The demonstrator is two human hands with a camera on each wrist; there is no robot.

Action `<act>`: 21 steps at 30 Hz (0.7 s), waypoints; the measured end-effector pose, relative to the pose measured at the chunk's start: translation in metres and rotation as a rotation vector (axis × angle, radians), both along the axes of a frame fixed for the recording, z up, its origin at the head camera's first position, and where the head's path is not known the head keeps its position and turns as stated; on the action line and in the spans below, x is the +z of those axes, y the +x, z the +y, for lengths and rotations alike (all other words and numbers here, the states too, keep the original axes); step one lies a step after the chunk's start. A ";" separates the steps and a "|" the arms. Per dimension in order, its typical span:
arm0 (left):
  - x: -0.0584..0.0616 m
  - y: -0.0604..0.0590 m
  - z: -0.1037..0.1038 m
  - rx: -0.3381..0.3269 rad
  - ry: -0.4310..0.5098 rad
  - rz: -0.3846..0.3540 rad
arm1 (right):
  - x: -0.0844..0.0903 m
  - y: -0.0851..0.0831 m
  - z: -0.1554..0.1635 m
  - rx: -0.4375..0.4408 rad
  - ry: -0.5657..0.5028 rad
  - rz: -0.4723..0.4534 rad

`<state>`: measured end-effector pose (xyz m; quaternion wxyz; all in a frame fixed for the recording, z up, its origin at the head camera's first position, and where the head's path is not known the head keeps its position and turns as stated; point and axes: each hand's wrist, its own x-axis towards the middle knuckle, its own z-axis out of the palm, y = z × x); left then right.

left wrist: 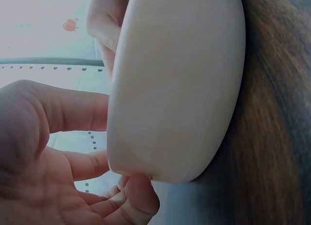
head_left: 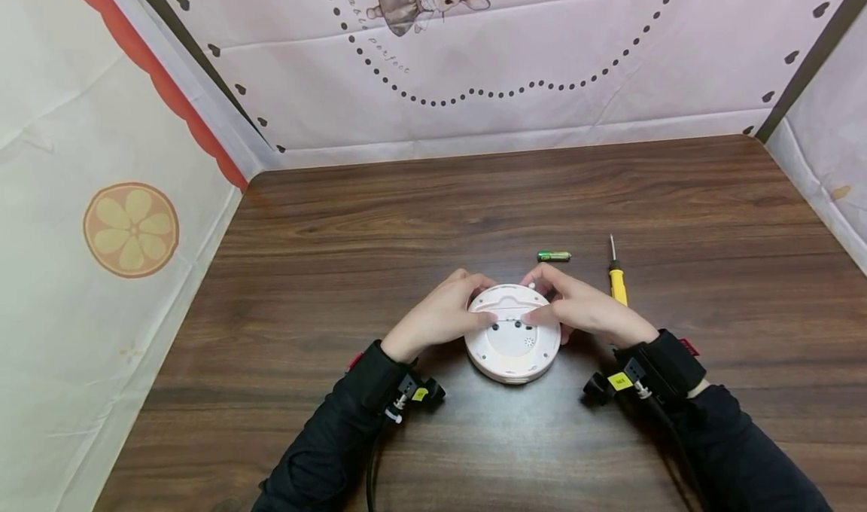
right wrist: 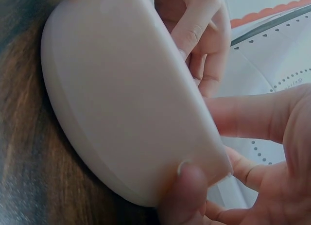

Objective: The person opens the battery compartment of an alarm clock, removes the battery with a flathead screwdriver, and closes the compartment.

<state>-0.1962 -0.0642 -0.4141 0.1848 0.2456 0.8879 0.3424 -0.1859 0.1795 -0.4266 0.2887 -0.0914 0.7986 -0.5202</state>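
Observation:
A round white plastic device [head_left: 511, 358] lies on the table with its back face up, showing a lidded section, small dark holes and a dotted speaker grille. My left hand [head_left: 443, 312] grips its left side, thumb on the back face and fingers around the far rim. From the right, my right hand [head_left: 585, 310] holds it likewise, its thumb close to the other thumb by the lid edge. Both wrist views show the smooth curved side of the white device [left wrist: 175, 89] [right wrist: 116, 98], with fingertips pressed at its rim.
Beyond the device lies a green battery [head_left: 554, 256]. A screwdriver [head_left: 617, 278] with a yellow handle sits to the right, partly behind my right hand. The wooden table [head_left: 339, 233] is bordered by printed cloth panels [head_left: 542, 60] at the back and sides.

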 end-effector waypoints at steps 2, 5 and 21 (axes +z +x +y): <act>0.000 0.001 0.000 0.014 0.004 -0.013 | 0.000 0.000 -0.001 -0.008 -0.004 -0.003; 0.001 0.002 0.001 0.030 0.011 -0.027 | 0.001 0.001 -0.002 -0.015 -0.002 -0.004; 0.007 0.001 -0.004 -0.007 -0.082 0.035 | -0.001 0.000 0.000 0.050 -0.036 -0.002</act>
